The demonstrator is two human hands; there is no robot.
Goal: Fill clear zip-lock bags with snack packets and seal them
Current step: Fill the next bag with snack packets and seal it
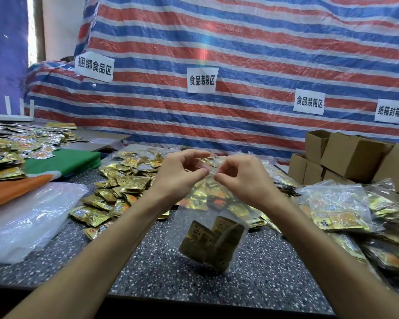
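Note:
A clear zip-lock bag (213,217) hangs in the air above the speckled table (148,268), with gold snack packets (209,244) gathered at its bottom. My left hand (180,178) pinches the bag's top edge on the left. My right hand (242,178) pinches the same top edge on the right, close beside the left. A loose heap of gold snack packets (120,189) lies on the table behind and left of the bag.
Filled clear bags (341,208) pile up at the right. Brown cardboard boxes (346,155) stand behind them. A stack of clear plastic (25,217) lies at the left, with more packets (14,146) beyond it. A striped tarp (240,65) with paper signs hangs behind.

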